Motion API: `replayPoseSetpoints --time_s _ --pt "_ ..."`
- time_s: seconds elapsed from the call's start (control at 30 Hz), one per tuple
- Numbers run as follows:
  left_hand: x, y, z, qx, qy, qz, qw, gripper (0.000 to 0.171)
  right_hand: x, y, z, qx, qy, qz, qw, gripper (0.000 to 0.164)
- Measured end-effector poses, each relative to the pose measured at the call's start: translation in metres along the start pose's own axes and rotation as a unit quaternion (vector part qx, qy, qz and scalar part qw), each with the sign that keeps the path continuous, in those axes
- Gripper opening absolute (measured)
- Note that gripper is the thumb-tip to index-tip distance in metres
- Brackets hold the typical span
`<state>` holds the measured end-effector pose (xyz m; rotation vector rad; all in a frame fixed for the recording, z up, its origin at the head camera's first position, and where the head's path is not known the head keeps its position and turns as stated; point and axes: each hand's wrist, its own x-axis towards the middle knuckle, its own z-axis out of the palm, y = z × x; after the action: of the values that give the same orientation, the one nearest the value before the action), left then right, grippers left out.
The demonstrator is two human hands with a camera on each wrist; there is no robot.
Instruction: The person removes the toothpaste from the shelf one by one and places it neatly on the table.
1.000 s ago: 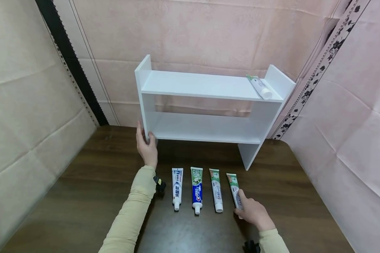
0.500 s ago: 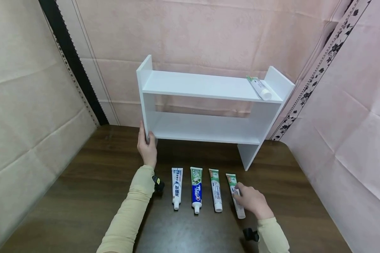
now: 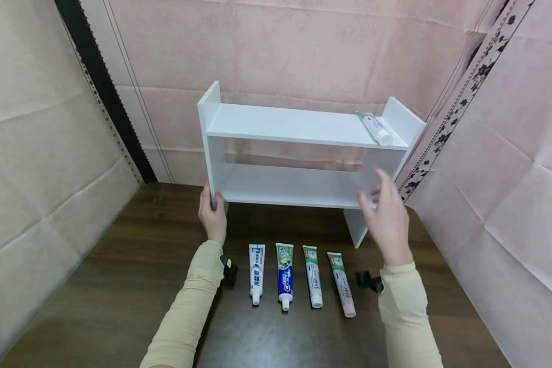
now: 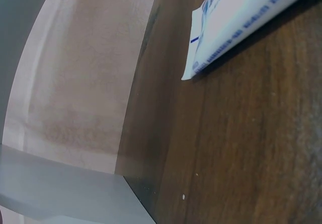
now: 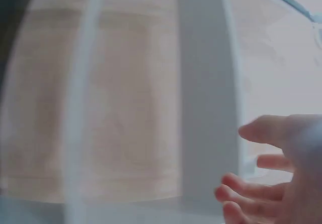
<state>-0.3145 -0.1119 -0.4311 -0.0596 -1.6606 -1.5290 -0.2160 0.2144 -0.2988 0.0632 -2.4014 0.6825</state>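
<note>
A white two-tier shelf [image 3: 294,185] stands at the back of the table. My left hand [image 3: 213,219] grips the lower part of its left side panel, thumb at the front edge and fingers on the outside. My right hand [image 3: 388,225] is raised in front of the right side panel [image 5: 209,98], fingers spread and nothing in them. A toothpaste tube [image 3: 375,129] lies on the upper board at the right end. In front of the shelf several toothpaste tubes lie in a row: a white and blue one [image 3: 256,273], a green and blue one [image 3: 285,276], and two green and white ones [image 3: 313,278].
The brown wooden table [image 3: 119,286] is enclosed by pale cloth on the left, back and right [image 3: 510,204]. In the left wrist view, the flat end of a tube [image 4: 241,22] lies on the wood near the camera.
My right hand has let go of the rightmost toothpaste tube, which stays on the table, and has moved up and forward to the shelf's right side. The left hand stays at the shelf.
</note>
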Motion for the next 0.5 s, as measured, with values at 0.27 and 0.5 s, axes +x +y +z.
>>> replayPoseSetpoints --time_s 0.27,0.5 --pt "0.006 -0.033 0.003 0.005 -0.001 0.006 1.0 0.047 0.062 -0.017 -0.023 -0.025 0.044 0.014 0.999 0.058" --pt "0.006 -0.035 -0.002 0.018 -0.006 0.011 0.9998 0.045 0.075 -0.016 -0.02 -0.063 -0.004 0.043 0.997 0.056"
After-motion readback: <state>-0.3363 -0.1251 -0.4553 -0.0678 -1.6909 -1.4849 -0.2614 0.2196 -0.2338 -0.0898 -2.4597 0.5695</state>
